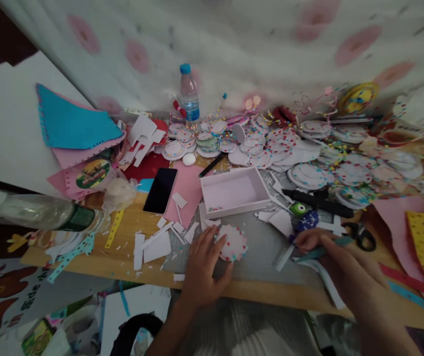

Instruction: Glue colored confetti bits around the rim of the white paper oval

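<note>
My left hand (pixel 200 264) lies flat near the front edge of the wooden table (pixel 123 232), fingers spread and loosely curved, the fingertips touching the left rim of a round white paper disc (pixel 233 243) dotted with coloured spots. The disc sits on a grey mat (pixel 267 257), just to the right of that hand and slightly farther from me; being round, it has no long axis to speak of. My right hand (pixel 321 243) is on the other side, a short way to the right of the disc, thumb and fingers closed around a slim teal tool (pixel 321 252), possibly a pen or a craft blade, which lies roughly left to right with its near end pointing toward the disc. So the left hand is the nearer one, already in contact, while the right stays apart from the disc. Black-handled scissors (pixel 362 235) lie just beyond the right hand. Farther back sits a shallow white box (pixel 234 192), open and nearly bare, with a dark phone (pixel 160 190) to its left, a heap of similar decorated discs (pixel 308 158) along the back, and a water bottle (pixel 189 94) standing upright against the wall.
</note>
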{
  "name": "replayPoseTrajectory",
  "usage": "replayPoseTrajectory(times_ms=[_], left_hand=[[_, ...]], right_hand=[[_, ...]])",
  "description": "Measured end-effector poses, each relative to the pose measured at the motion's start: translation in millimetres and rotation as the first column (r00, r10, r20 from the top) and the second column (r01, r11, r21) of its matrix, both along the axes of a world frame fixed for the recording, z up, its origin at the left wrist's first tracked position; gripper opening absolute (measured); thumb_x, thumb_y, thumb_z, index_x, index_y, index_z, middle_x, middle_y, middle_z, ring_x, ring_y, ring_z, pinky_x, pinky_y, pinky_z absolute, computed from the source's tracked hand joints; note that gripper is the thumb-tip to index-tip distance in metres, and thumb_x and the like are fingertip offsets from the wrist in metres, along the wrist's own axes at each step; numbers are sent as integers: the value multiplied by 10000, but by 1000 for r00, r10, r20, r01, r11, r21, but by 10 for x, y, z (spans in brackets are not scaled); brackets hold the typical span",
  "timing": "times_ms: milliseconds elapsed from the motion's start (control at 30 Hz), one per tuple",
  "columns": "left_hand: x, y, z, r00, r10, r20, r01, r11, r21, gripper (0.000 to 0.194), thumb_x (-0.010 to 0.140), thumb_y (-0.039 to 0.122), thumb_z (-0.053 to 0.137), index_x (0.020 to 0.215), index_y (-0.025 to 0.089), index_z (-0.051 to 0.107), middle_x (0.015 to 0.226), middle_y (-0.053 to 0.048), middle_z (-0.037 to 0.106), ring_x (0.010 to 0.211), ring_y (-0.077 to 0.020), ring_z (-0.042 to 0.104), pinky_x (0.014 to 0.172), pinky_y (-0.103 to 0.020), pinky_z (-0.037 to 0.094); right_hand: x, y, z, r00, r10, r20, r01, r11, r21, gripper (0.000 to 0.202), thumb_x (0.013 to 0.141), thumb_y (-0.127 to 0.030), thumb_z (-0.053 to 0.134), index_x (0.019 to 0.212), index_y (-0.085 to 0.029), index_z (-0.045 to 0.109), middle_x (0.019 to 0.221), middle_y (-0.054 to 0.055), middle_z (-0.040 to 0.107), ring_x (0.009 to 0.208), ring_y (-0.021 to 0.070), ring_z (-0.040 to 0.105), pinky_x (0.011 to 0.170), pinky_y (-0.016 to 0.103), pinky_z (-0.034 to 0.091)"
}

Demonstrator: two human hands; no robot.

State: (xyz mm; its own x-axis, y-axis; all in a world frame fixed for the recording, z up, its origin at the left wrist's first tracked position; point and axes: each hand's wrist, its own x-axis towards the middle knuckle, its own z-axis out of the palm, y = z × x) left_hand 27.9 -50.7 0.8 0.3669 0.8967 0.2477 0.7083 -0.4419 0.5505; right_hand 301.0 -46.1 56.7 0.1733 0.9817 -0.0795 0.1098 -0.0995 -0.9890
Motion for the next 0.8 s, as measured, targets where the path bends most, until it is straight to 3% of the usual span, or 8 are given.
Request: replayPoseTrajectory(times_ms=[67, 133, 267, 367, 533, 633, 800], left_hand=[[-18, -17, 3, 998, -2, 67, 1, 1000, 9, 567, 846, 211, 549, 1389, 217, 386, 1505, -130, 327, 1387, -297, 301, 1096, -523, 306], [-31, -33, 10, 990, 14, 139, -16, 1000, 13, 550, 858, 180, 529, 1387, 228, 387, 1499, -127, 332, 1382, -288, 310, 1092, -516, 321], [-60, -64, 47, 948, 124, 294, -119, 992, -34, 447, 896, 164, 494, 1332, 243, 436, 1433, -118, 414, 1342, -256, 373, 1083, -482, 354], [-102, -87, 92, 898, 192, 396, -187, 981, -51, 348, 919, 174, 469, 1261, 238, 488, 1359, -114, 485, 1297, -240, 428, 1065, -469, 382], [-218, -139, 160, 823, 269, 500, -225, 963, -147, 237, 937, 215, 468, 1160, 233, 545, 1263, -101, 548, 1214, -221, 509, 1025, -433, 434], [-312, -170, 186, 788, 317, 528, -252, 948, -192, 215, 940, 248, 477, 1134, 229, 566, 1240, -96, 563, 1183, -215, 536, 997, -394, 457], [-514, -181, 196, 755, 398, 521, -335, 917, -214, 211, 928, 290, 504, 1113, 229, 587, 1180, -77, 596, 1140, -206, 564, 979, -357, 466]], right_hand=[[121, -16, 63, 991, -80, 106, 75, 996, 53, 269, 865, -454, 513, 782, -244, 660, 861, 54, 625, 853, 223, 577, 697, 318, 446], [238, -35, 73, 937, -146, 317, 121, 988, 98, 258, 873, -457, 491, 909, -255, 648, 880, 59, 619, 784, 223, 564, 623, 329, 425], [428, -44, -144, 623, -149, 768, -7, 981, 196, 317, 837, -450, 530, 1002, -196, 626, 953, 105, 608, 724, 230, 567, 653, 377, 456], [522, -31, -427, 469, -122, 875, -168, 960, 225, 346, 836, -439, 520, 989, -151, 635, 960, 142, 621, 844, 287, 603, 767, 438, 477], [609, -21, -732, 311, -132, 941, -193, 961, 198, 406, 826, -438, 522, 1032, -104, 628, 936, 165, 641, 842, 312, 604, 757, 450, 473], [633, -24, -767, 279, -110, 954, -214, 961, 173, 374, 812, -419, 533, 1008, -117, 633, 907, 157, 656, 830, 311, 609, 755, 448, 467], [664, -155, -651, 422, -122, 898, -241, 940, 240, 304, 788, -395, 559, 975, -163, 617, 877, 129, 658, 824, 308, 617, 741, 441, 471]])
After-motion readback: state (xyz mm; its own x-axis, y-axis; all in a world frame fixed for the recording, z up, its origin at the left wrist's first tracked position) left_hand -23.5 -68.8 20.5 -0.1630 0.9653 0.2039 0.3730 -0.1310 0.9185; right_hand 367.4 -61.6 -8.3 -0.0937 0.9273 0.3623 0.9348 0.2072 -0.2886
